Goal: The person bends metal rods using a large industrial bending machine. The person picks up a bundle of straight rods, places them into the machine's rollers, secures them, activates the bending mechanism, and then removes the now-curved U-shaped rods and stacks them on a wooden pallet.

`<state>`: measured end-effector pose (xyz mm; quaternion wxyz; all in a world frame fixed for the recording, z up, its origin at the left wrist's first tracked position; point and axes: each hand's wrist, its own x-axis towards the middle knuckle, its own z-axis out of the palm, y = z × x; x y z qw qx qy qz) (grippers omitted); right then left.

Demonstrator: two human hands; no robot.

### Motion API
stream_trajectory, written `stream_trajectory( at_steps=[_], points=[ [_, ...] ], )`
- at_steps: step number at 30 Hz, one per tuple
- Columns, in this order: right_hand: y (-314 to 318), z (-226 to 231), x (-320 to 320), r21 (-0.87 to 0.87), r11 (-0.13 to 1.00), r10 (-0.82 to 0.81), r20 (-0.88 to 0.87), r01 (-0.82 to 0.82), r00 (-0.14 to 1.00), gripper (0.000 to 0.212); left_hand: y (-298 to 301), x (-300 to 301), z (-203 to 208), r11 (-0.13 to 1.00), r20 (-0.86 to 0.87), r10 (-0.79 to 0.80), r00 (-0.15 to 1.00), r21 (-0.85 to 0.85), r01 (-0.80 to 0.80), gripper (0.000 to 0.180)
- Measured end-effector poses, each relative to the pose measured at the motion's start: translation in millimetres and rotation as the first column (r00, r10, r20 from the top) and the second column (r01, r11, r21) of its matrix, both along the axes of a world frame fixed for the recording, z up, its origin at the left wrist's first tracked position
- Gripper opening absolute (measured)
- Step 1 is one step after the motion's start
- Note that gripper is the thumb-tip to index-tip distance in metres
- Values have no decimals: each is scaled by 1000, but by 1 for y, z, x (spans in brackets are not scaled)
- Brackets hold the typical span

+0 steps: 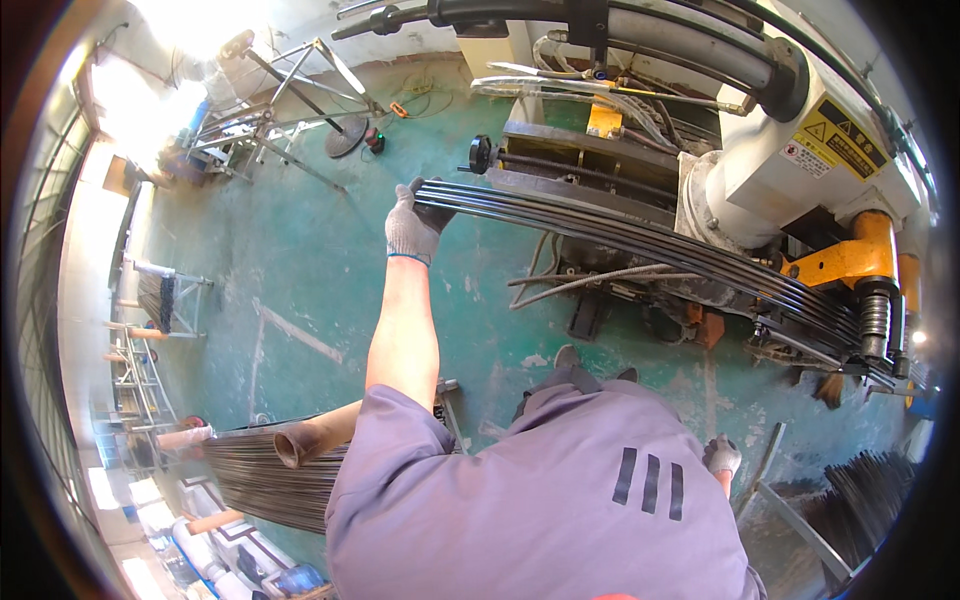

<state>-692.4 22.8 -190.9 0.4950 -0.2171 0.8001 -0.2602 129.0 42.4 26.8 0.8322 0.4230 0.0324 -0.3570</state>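
Note:
My left hand [412, 222], in a whitish knit glove with dark grey fingertips, is closed round the left ends of a bunch of long, shiny dark steel rods [600, 222]. They run to the right in front of the machine [740, 180], and their far ends lie under its orange arm [845, 255] beside a spring-wrapped post [875, 318]. Whether the rods are solid or hollow I cannot make out. Low at my right side, my gloved right hand [722, 457] hangs apart from the rods. Its fingers look curled, and nothing shows in them.
Behind my left arm, a stack of dark rods [270, 470] lies by a brown cardboard tube [315, 432]. More rods [865, 500] fill a metal rack at the lower right. A handwheel [480, 154] juts from the machine. A metal frame stand [290, 95] occupies the green floor [290, 250] far left.

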Motion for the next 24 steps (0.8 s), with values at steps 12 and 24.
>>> stream_trajectory(
  at_steps=[12, 24],
  points=[
    [8, 8, 4, 39, 999, 6, -70, -4, 998, 23, 1, 11, -23, 982, 125, -188, 974, 60, 181, 31],
    [-44, 55, 39, 84, 950, 306, -68, -301, 950, 33, 17, 10, -11, 981, 120, -176, 977, 104, 164, 55]
  ],
)
